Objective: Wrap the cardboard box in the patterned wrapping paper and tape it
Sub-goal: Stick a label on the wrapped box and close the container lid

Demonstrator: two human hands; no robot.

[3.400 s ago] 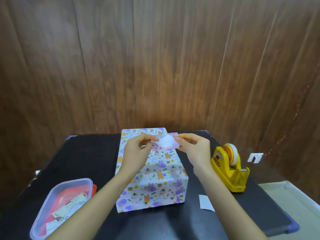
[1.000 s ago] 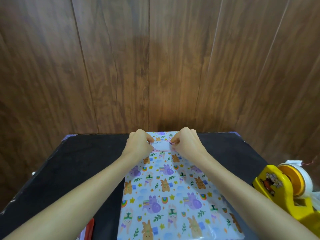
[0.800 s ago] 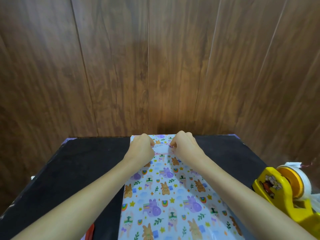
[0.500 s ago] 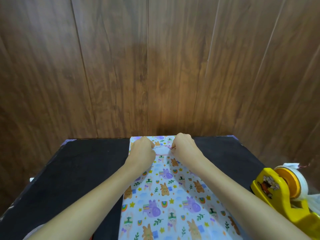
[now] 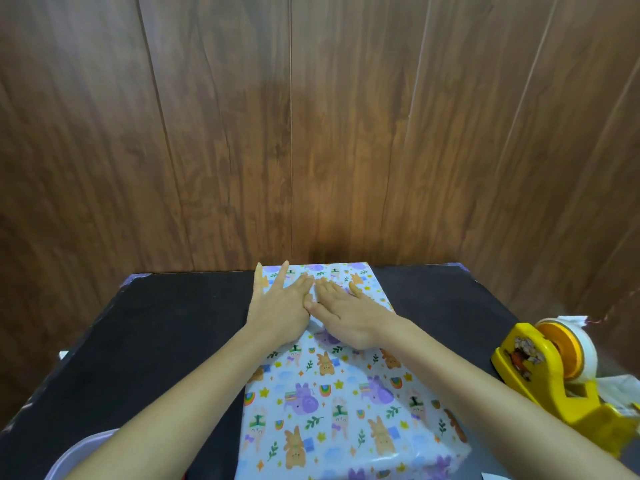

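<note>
Black table (image 5: 166, 323), far edge against brown wood-panelled wall (image 5: 311, 133). Clear plastic container (image 5: 79, 452) at near left corner, rim only in view, contents hidden. Crumpled white scrap (image 5: 620, 384) at right edge of table. Small white slip (image 5: 493, 476) at bottom right, cut off by frame.

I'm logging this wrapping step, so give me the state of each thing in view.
box: visible sides covered in patterned paper, on the table.
left hand: open, fingers flat on the box's far end.
right hand: open, flat on the box beside the left.
tape dispenser: upright, roll loaded, untouched.
</note>
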